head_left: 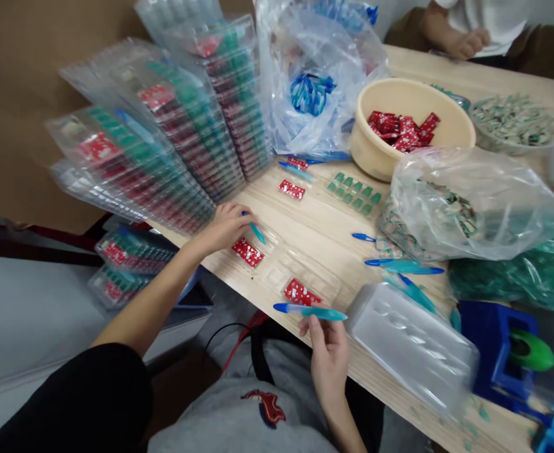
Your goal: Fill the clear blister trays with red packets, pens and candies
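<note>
My right hand pinches a slim blue-and-turquoise pointed stick between thumb and fingers, just over the table's front edge. Behind it a clear plastic tray holds a red packet with white spots. My left hand is at another clear tray, to the left, its fingers closed at the dark blue end of a second stick. Beside those fingers lies another red spotted packet. Further back are a third red packet and a clear tray of green nail-shaped pieces.
Tall stacks of filled clear trays lean at the left. At the back stand a plastic bag of blue sticks and a cream bowl of red packets. Right are a clear bag, stacked empty trays and a blue tape dispenser. Another person's hand shows opposite.
</note>
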`<state>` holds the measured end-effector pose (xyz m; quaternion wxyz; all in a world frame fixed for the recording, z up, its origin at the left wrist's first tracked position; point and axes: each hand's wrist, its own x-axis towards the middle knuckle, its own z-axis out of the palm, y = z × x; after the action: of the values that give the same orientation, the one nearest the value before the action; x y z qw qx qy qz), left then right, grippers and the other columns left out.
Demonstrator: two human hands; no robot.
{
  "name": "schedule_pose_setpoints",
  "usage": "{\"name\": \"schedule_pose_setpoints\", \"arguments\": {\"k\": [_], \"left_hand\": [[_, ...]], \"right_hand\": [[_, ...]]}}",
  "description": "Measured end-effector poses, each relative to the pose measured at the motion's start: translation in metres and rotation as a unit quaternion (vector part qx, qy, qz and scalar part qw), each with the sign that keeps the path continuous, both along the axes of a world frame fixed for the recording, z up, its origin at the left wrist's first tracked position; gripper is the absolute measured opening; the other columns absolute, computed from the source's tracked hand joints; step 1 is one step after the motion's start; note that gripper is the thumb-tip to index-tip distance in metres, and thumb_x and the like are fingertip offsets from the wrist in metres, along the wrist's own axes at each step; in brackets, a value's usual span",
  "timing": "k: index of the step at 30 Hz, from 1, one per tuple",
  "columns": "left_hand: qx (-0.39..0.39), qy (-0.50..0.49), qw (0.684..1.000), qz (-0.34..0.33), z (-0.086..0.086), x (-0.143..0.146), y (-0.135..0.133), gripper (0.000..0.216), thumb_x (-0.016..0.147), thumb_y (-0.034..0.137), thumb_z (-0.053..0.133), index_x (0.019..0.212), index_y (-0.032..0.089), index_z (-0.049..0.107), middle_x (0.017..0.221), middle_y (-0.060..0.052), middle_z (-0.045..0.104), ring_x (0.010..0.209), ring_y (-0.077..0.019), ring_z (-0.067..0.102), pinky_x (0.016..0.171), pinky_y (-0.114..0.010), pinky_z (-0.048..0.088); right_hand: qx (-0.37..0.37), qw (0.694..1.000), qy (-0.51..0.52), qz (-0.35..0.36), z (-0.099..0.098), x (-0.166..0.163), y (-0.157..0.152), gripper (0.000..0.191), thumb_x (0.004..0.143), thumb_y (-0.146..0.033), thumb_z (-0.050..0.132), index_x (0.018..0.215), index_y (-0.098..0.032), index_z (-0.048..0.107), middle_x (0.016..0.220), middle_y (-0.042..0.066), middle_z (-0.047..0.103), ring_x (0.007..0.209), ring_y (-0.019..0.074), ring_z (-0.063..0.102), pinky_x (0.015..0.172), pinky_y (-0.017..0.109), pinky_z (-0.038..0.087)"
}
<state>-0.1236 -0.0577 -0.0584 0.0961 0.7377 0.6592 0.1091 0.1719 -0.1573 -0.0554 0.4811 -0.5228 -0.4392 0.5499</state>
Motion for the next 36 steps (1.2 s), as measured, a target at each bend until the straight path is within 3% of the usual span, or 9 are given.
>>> {"name": "schedule_pose_setpoints", "arguments": {"k": [5, 9, 15, 20, 22, 24, 28, 33, 36], "left_hand": [[0.019, -0.019, 1.0, -0.005, -0.017, -0.002, 0.005, 0.028, 0.095, 0.025, 0.048, 0.108, 0.022, 0.072, 0.114, -0.012, 0.064, 0.111, -0.0273, 0.052, 0.097, -0.045, 0.039], [0.064, -0.051, 0.997, 0.01, -0.003, 0.023, -0.004, 0.029, 0.097, 0.027, 0.047, 0.111, 0.02, 0.07, 0.122, -0.014, 0.061, 0.116, -0.0284, 0.052, 0.101, -0.047, 0.038], [-0.077, -0.189, 0.949, -0.242, 0.031, 0.085, -0.037, 0.027, 0.099, 0.036, 0.051, 0.117, 0.022, 0.065, 0.108, -0.007, 0.07, 0.103, -0.02, 0.061, 0.093, -0.034, 0.044], [-0.014, -0.065, 0.972, -0.224, 0.015, 0.102, -0.017, 0.021, 0.098, 0.026, 0.052, 0.11, 0.019, 0.068, 0.101, -0.008, 0.069, 0.099, -0.0222, 0.059, 0.09, -0.036, 0.044], [0.009, -0.013, 0.977, -0.212, 0.006, 0.1, -0.007, 0.02, 0.096, 0.023, 0.054, 0.108, 0.018, 0.069, 0.102, -0.009, 0.069, 0.097, -0.0238, 0.058, 0.087, -0.036, 0.044], [0.024, 0.01, 0.975, -0.222, 0.001, 0.098, -0.002, 0.02, 0.096, 0.024, 0.054, 0.107, 0.017, 0.069, 0.102, -0.01, 0.068, 0.095, -0.0243, 0.058, 0.086, -0.036, 0.045], [0.057, 0.001, 0.969, -0.24, -0.004, 0.099, -0.004, 0.021, 0.097, 0.025, 0.051, 0.108, 0.017, 0.068, 0.107, -0.011, 0.067, 0.098, -0.0238, 0.058, 0.087, -0.036, 0.046], [0.031, 0.009, 0.971, -0.237, -0.007, 0.104, 0.0, 0.019, 0.096, 0.023, 0.051, 0.095, 0.019, 0.069, 0.103, -0.009, 0.068, 0.097, -0.0231, 0.059, 0.088, -0.037, 0.047], [0.049, -0.024, 0.969, -0.239, 0.008, 0.112, 0.014, 0.018, 0.096, 0.027, 0.052, 0.097, 0.018, 0.068, 0.105, -0.01, 0.068, 0.1, -0.0231, 0.06, 0.09, -0.038, 0.049]], "right_hand": [[-0.022, 1.0, 0.015, -0.004, -0.004, 0.005, 0.001, 0.028, 0.086, -0.046, 0.065, 0.081, -0.018, 0.06, 0.062, -0.001, 0.066, 0.054, 0.0125, 0.063, 0.054, 0.025, 0.054], [-0.04, 0.999, 0.026, -0.007, -0.005, 0.003, -0.001, 0.03, 0.085, -0.047, 0.066, 0.079, -0.018, 0.061, 0.063, 0.0, 0.068, 0.056, 0.0136, 0.065, 0.058, 0.027, 0.056], [-0.072, 0.992, 0.098, -0.031, -0.014, -0.009, 0.0, 0.033, 0.088, -0.047, 0.062, 0.105, -0.018, 0.062, 0.091, 0.007, 0.075, 0.079, 0.0194, 0.074, 0.078, 0.04, 0.062], [-0.077, 0.987, 0.139, 0.022, -0.018, -0.002, -0.007, 0.04, 0.092, -0.047, 0.059, 0.12, -0.018, 0.062, 0.113, 0.012, 0.072, 0.094, 0.0215, 0.074, 0.086, 0.041, 0.063], [-0.033, 0.995, 0.076, 0.05, -0.017, 0.01, -0.015, 0.037, 0.097, -0.039, 0.052, 0.129, -0.02, 0.058, 0.11, 0.01, 0.072, 0.089, 0.0186, 0.075, 0.079, 0.036, 0.064], [0.077, 0.993, -0.067, 0.058, -0.017, 0.024, -0.024, 0.034, 0.1, -0.025, 0.046, 0.132, -0.021, 0.054, 0.105, 0.008, 0.073, 0.084, 0.0152, 0.075, 0.074, 0.029, 0.064], [0.296, 0.909, -0.286, 0.055, -0.026, 0.046, -0.034, 0.038, 0.092, -0.01, 0.052, 0.128, -0.022, 0.059, 0.104, 0.008, 0.073, 0.094, 0.0184, 0.072, 0.083, 0.033, 0.062], [0.385, 0.853, -0.344, 0.076, -0.044, 0.05, -0.03, 0.029, 0.087, -0.01, 0.058, 0.114, -0.017, 0.066, 0.111, 0.011, 0.073, 0.108, 0.0252, 0.068, 0.096, 0.046, 0.057], [0.403, 0.841, -0.355, 0.06, -0.05, 0.05, -0.028, 0.023, 0.087, -0.01, 0.057, 0.108, -0.014, 0.067, 0.11, 0.013, 0.073, 0.109, 0.025, 0.067, 0.094, 0.044, 0.058]]}}
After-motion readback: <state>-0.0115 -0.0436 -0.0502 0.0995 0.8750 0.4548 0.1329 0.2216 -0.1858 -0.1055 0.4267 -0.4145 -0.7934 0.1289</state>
